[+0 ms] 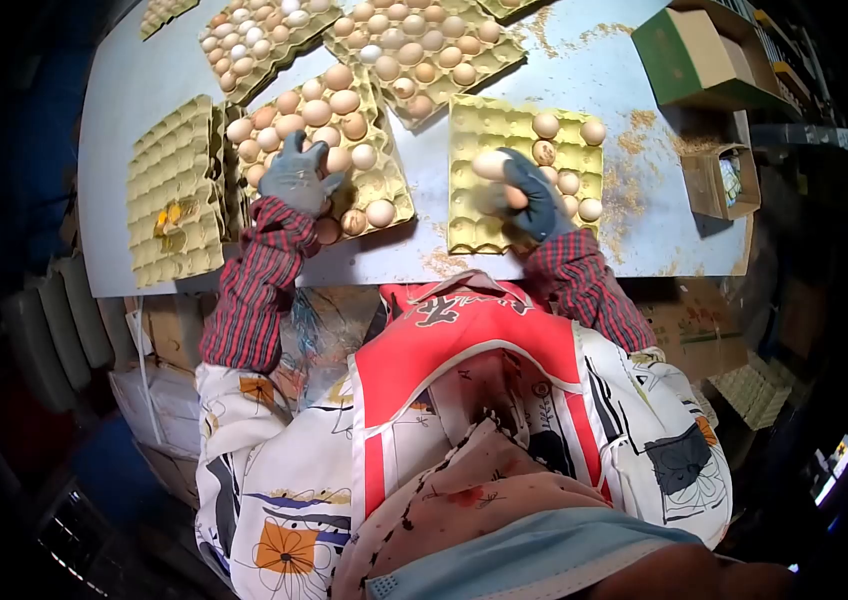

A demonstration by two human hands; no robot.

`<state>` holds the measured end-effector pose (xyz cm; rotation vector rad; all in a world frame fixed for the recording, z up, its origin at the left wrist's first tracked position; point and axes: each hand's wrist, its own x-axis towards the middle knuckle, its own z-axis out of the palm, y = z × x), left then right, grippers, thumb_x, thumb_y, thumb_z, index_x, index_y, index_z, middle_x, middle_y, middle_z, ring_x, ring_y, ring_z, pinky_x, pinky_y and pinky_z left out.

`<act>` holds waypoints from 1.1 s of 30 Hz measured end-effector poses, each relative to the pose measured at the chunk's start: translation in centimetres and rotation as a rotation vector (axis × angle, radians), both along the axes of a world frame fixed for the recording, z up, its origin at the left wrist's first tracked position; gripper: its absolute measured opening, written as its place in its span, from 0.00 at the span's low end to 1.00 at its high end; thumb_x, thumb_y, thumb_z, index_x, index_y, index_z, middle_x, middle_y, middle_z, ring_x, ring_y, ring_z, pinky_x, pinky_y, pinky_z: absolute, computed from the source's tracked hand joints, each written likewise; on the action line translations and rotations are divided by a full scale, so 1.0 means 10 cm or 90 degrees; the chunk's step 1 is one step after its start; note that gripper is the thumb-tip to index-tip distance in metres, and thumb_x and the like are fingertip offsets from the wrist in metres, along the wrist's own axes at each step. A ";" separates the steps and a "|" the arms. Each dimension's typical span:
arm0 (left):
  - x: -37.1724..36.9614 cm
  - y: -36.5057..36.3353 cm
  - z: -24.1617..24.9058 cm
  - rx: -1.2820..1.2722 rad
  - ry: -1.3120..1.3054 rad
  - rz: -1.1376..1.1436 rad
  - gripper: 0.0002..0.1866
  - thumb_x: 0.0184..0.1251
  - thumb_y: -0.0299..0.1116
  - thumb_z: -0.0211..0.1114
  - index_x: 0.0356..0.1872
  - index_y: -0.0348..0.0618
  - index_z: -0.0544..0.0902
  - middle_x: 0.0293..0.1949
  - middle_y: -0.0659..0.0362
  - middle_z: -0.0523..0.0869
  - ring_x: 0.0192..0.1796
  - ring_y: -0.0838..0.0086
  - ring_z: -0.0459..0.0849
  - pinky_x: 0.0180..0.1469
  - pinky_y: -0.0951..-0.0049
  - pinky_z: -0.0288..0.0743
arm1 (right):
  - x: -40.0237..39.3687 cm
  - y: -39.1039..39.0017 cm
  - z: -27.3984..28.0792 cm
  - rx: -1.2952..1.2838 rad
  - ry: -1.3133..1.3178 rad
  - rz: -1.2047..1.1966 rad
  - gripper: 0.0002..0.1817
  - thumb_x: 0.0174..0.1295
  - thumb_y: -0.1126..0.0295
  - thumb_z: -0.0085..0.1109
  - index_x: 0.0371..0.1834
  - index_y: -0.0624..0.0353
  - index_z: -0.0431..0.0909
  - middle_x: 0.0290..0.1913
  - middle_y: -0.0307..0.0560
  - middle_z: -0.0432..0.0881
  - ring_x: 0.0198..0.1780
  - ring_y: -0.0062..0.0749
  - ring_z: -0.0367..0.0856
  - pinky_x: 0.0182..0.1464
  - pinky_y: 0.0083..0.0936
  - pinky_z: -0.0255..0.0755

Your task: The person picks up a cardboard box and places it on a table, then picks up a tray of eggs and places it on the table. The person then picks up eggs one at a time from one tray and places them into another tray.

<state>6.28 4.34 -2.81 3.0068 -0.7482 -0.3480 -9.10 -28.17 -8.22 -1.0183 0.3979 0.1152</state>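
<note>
My left hand [296, 175], in a grey glove, rests on the eggs in a nearly full yellow egg tray [389, 185], fingers spread over them. My right hand [529, 195], in a blue-grey glove, is closed around eggs; one pale egg [490, 165] shows at its fingertips and another under the palm. It hovers over a mostly empty yellow tray [474, 225] that has several eggs [569, 155] along its right side.
An empty stack of trays [172, 190] with yolk stains lies at the left. More full trays [414, 45] sit farther back. Small cardboard boxes [719, 180] and a green box [684, 45] stand at the right. Sawdust litters the blue table [124, 90].
</note>
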 end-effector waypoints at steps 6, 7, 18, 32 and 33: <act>-0.22 -1.46 -0.23 -0.275 0.086 -0.121 0.28 0.57 0.52 0.74 0.58 0.53 0.84 0.64 0.49 0.76 0.54 0.52 0.85 0.57 0.57 0.80 | 0.00 -1.27 -0.56 -0.718 0.048 -0.153 0.27 0.59 0.63 0.73 0.62 0.58 0.79 0.50 0.47 0.87 0.50 0.37 0.86 0.53 0.32 0.79; -0.24 -1.82 -0.25 -0.229 0.088 -0.124 0.27 0.58 0.51 0.73 0.57 0.54 0.83 0.63 0.49 0.76 0.54 0.51 0.85 0.56 0.55 0.80 | 0.09 -1.34 -0.48 -0.835 0.041 -0.111 0.28 0.59 0.60 0.73 0.62 0.56 0.79 0.51 0.49 0.87 0.53 0.42 0.86 0.56 0.35 0.78; -0.07 -2.31 -0.76 -0.137 0.022 -0.202 0.26 0.65 0.39 0.65 0.66 0.60 0.77 0.70 0.51 0.72 0.64 0.53 0.78 0.58 0.56 0.81 | -0.35 -1.13 -0.21 -0.492 0.059 -0.185 0.22 0.62 0.68 0.72 0.58 0.63 0.81 0.51 0.47 0.86 0.48 0.30 0.83 0.51 0.27 0.77; 0.06 -2.17 -1.14 -0.381 -0.128 -0.136 0.14 0.64 0.38 0.67 0.49 0.50 0.86 0.52 0.57 0.85 0.47 0.58 0.86 0.50 0.58 0.81 | -0.05 -0.43 -0.21 -0.197 0.000 -0.074 0.15 0.73 0.66 0.61 0.56 0.63 0.82 0.43 0.36 0.84 0.37 0.18 0.79 0.38 0.15 0.74; -0.05 -2.16 -1.03 -0.484 -0.160 -0.072 0.13 0.65 0.37 0.66 0.48 0.50 0.86 0.48 0.56 0.86 0.44 0.57 0.86 0.47 0.57 0.81 | -0.03 -0.37 -0.29 -0.126 -0.010 -0.067 0.15 0.73 0.66 0.61 0.56 0.63 0.82 0.44 0.37 0.84 0.38 0.18 0.80 0.39 0.16 0.75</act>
